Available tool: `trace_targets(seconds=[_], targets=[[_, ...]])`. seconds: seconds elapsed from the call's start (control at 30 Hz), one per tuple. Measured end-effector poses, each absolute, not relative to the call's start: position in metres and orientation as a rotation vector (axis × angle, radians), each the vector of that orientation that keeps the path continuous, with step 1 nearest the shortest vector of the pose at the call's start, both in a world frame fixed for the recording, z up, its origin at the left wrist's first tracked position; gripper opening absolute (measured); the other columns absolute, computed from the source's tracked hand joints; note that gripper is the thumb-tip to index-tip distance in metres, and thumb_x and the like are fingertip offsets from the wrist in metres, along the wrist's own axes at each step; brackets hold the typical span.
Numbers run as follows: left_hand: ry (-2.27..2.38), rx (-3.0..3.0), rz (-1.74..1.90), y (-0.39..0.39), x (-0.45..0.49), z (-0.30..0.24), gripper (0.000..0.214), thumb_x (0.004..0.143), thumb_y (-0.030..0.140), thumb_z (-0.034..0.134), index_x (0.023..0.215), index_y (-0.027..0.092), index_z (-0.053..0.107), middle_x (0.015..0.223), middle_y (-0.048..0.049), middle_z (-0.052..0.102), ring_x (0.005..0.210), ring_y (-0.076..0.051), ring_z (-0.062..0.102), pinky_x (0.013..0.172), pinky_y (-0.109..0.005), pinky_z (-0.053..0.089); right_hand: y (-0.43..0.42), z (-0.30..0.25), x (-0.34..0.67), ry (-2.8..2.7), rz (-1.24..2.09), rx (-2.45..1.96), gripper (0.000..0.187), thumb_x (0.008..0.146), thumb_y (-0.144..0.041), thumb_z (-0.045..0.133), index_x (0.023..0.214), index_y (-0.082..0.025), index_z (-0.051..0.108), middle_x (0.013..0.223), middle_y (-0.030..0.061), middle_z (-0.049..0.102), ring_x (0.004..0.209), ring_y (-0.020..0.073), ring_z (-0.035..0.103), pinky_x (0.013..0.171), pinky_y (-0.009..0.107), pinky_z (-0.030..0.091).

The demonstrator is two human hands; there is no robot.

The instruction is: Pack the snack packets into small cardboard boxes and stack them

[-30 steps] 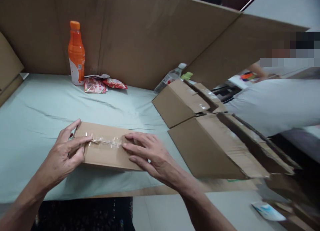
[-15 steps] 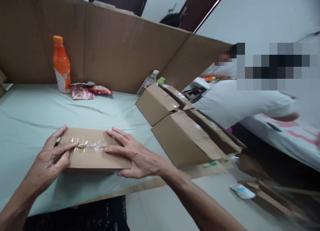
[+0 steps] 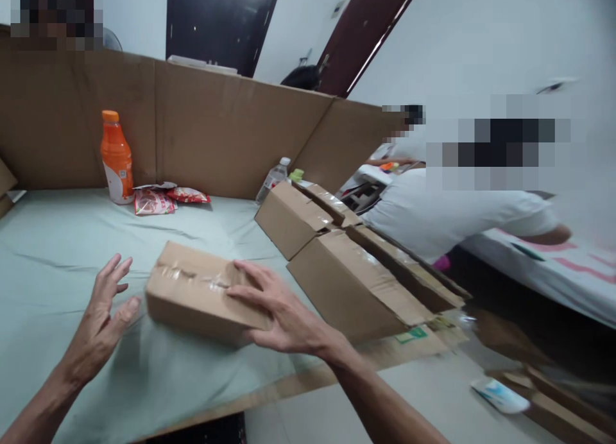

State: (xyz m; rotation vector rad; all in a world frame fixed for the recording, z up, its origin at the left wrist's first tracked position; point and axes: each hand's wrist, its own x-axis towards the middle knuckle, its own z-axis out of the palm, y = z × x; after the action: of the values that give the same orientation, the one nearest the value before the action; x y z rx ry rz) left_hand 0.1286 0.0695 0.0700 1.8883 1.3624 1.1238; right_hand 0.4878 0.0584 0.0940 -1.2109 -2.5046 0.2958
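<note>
A small brown cardboard box [image 3: 192, 309], its top seam covered with clear tape, is over the green cloth-covered table [image 3: 43, 283], slightly blurred and turned at an angle. My right hand [image 3: 276, 306] grips its right end, fingers on the top and thumb at the near side. Off the box's left end, my left hand [image 3: 108, 303] is apart from it, fingers spread and nothing in them. Whether the box's underside rests on the cloth or is lifted, I cannot tell.
Open cardboard boxes [image 3: 346, 283] stand along the table's right side. Behind are an orange bottle [image 3: 117, 162], red snack packets [image 3: 154, 202], a clear bottle [image 3: 274, 179] and a cardboard wall [image 3: 206, 123]. A person in a white shirt [image 3: 433, 206] leans at another table on the right.
My left hand has let go of the box and opened. With my right hand still on it, the box has shifted right and turned. The view has tilted up.
</note>
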Motion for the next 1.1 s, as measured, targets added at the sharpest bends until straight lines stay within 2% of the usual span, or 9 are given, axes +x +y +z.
trace_targets(seconds=[0.13,0.27,0.4,0.5,0.63,0.7,0.87,0.97,1.1], targets=[[1.453,2.031,0.868,0.106,0.144,0.053,0.065,0.099,0.059,0.050,0.155,0.026,0.044,0.169,-0.0153,0.025,0.141,-0.040,0.051,0.108,-0.057,0.053,0.097,0.080,0.529,-2.145,0.002,-1.735,0.056,0.077,-0.039,0.075,0.132,-0.031,0.070,0.157,0.0136,0.044,0.141,0.0392,0.042,0.109,0.061,0.041],[1.497,2.254,0.706,0.133,0.159,0.015,0.059,0.095,0.047,0.054,0.144,0.015,0.056,0.160,-0.0226,0.041,0.146,-0.042,0.043,0.114,-0.062,0.043,0.152,0.078,0.548,-1.797,-0.226,-2.227,0.054,0.084,-0.043,0.068,0.136,-0.032,0.067,0.153,0.0135,0.048,0.135,0.0405,0.045,0.099,0.060,0.048],[1.482,2.320,0.665,0.134,0.161,-0.014,0.048,0.092,0.038,0.057,0.135,0.017,0.063,0.153,-0.0214,0.050,0.140,-0.041,0.050,0.113,-0.066,0.041,0.182,0.080,0.553,-1.744,-0.285,-2.339,0.052,0.090,-0.041,0.058,0.140,-0.028,0.063,0.141,0.0150,0.057,0.128,0.0375,0.048,0.095,0.055,0.049],[1.484,2.342,0.646,0.129,0.160,-0.018,0.044,0.094,0.034,0.058,0.135,0.020,0.062,0.154,-0.0190,0.050,0.140,-0.038,0.050,0.113,-0.064,0.042,0.179,0.079,0.548,-1.751,-0.343,-2.355,0.051,0.094,-0.033,0.051,0.142,-0.020,0.060,0.137,0.0182,0.059,0.129,0.0375,0.047,0.102,0.059,0.042],[1.510,2.322,0.591,0.123,0.166,-0.014,0.043,0.092,0.029,0.061,0.133,0.020,0.063,0.156,-0.0183,0.049,0.142,-0.038,0.048,0.116,-0.061,0.040,0.157,0.070,0.521,-1.709,-0.666,-2.224,0.058,0.097,-0.033,0.049,0.148,-0.003,0.049,0.157,0.0315,0.039,0.147,0.0442,0.030,0.111,0.064,0.028],[1.519,2.301,0.566,0.120,0.170,-0.011,0.042,0.090,0.028,0.064,0.132,0.022,0.064,0.156,-0.0168,0.049,0.144,-0.037,0.046,0.119,-0.058,0.039,0.149,0.058,0.496,-1.771,-0.764,-2.036,0.057,0.099,-0.038,0.048,0.146,-0.005,0.051,0.163,0.0299,0.030,0.152,0.0434,0.024,0.113,0.061,0.026],[1.542,2.239,0.550,0.112,0.174,-0.008,0.045,0.086,0.024,0.068,0.130,0.016,0.065,0.157,-0.0200,0.048,0.145,-0.037,0.046,0.121,-0.054,0.038,0.157,0.001,0.413,-2.242,-0.275,-1.827,0.047,0.100,-0.040,0.046,0.139,-0.019,0.061,0.161,0.0174,0.043,0.149,0.0336,0.036,0.111,0.047,0.036],[1.583,2.203,0.602,0.106,0.173,-0.009,0.048,0.086,0.024,0.067,0.133,0.016,0.063,0.156,-0.0204,0.048,0.143,-0.035,0.048,0.119,-0.052,0.041,0.169,-0.031,0.377,-2.281,-0.110,-1.905,0.048,0.102,-0.037,0.043,0.141,-0.016,0.060,0.153,0.0195,0.053,0.141,0.0316,0.047,0.107,0.047,0.042],[1.662,2.179,0.746,0.123,0.149,0.008,0.070,0.074,0.028,0.079,0.139,0.020,0.059,0.159,-0.0198,0.045,0.147,-0.039,0.044,0.119,-0.055,0.041,0.172,-0.050,0.365,-2.271,-0.149,-1.886,0.049,0.103,-0.034,0.038,0.141,-0.011,0.060,0.152,0.0226,0.054,0.141,0.0335,0.048,0.110,0.050,0.040]])
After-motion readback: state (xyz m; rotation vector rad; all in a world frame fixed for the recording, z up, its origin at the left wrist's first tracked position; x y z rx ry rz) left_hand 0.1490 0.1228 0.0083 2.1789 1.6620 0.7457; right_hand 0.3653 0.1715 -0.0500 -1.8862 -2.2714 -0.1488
